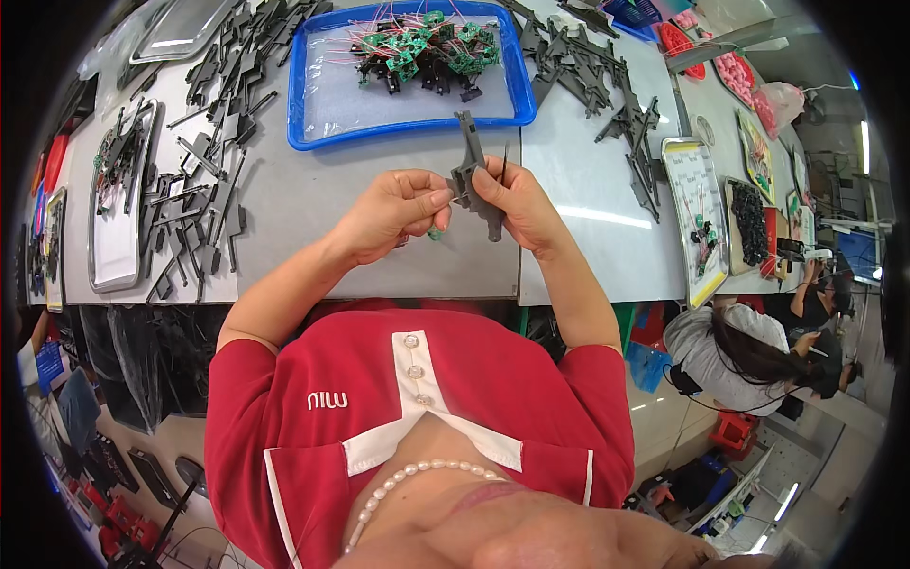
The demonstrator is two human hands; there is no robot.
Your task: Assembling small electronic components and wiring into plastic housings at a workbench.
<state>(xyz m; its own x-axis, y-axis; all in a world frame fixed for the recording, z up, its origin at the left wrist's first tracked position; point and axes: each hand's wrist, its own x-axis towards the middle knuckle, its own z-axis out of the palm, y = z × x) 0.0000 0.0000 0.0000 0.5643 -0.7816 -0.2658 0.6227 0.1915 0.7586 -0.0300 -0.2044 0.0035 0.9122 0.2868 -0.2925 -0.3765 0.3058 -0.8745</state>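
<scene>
In front of my chest, above the table's near half, my right hand (519, 204) grips a long dark grey plastic part (467, 175) held roughly upright. A thin dark pointed stick (505, 155), perhaps a tool, juts up by the same hand's fingers. My left hand (406, 211) is closed in a pinch against the part's left side. Just under its fingertips shows a bit of small green circuit board (435, 233); its wires are mostly hidden by the fingers. Beyond both hands lies a blue tray (417, 126) heaped with green boards (408, 47), thin pink wires and black pieces.
Loose dark plastic parts (213, 152) spread over the table's left side, with more (578, 71) at the far right. Metal trays (118, 270) (697, 156) flank the work area, both holding wired boards. A person in grey (701, 341) sits to the right.
</scene>
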